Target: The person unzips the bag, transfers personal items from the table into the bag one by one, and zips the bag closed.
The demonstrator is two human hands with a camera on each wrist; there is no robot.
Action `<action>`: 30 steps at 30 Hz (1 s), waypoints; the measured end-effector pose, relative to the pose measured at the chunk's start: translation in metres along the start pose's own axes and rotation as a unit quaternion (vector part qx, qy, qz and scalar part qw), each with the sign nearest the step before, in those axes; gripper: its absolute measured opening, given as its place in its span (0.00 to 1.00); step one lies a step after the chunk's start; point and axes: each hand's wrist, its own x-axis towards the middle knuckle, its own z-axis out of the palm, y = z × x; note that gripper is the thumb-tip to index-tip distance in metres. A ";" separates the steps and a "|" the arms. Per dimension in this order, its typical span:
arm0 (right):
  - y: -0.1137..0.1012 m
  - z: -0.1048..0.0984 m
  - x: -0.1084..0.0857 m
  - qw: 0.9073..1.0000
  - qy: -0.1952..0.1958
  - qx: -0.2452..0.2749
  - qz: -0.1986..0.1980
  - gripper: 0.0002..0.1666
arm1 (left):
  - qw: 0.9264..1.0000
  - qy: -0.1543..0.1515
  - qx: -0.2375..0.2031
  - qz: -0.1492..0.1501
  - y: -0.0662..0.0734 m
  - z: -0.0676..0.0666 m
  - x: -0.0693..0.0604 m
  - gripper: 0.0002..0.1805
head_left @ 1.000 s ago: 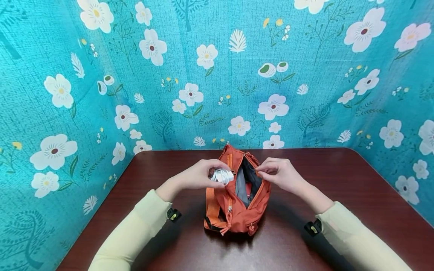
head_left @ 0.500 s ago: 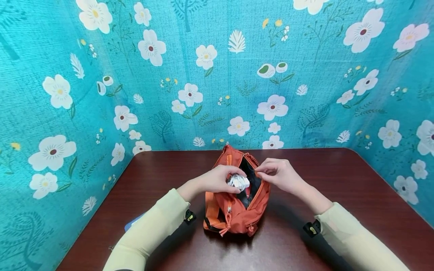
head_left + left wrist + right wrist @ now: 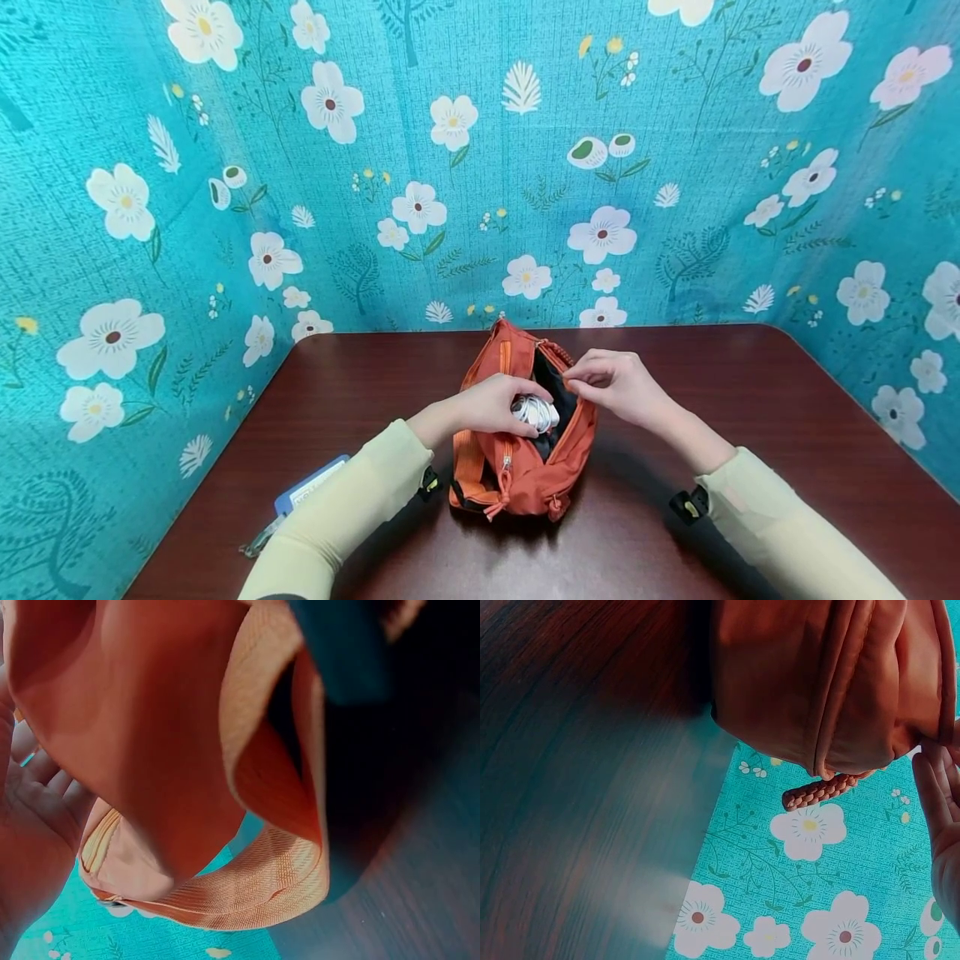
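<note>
An orange-red bag [image 3: 525, 483] stands on the table, its main zip undone and its dark lining showing. My left hand [image 3: 495, 406] is at the bag's opening, gripping a white charger with its cable coiled round it [image 3: 536, 414]. With thumb and fingertips my right hand [image 3: 626, 387] pinches the right rim of the bag's mouth. The left wrist view has the bag's side and orange webbing strap [image 3: 262, 900], with part of the left hand [image 3: 37, 817] at the edge. In the right wrist view the right hand [image 3: 941, 795] touches the bag's rim [image 3: 945, 675].
On the dark wooden table [image 3: 360, 375], a blue-edged card holder [image 3: 311, 483] lies partly under the left forearm, with a clear strap and metal clip [image 3: 258, 537] near it. A turquoise flowered cloth [image 3: 480, 208] hangs behind the table and along its sides.
My left hand has carried the charger rightward, from the bag's left side to over its opening. The card holder has come into view beside the left sleeve. My right hand keeps its hold.
</note>
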 end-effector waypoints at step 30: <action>0.001 0.001 0.000 1.000 -0.004 0.004 -0.001 0.05 | 0.999 0.005 -0.027 0.025 -0.005 0.006 0.001 0.26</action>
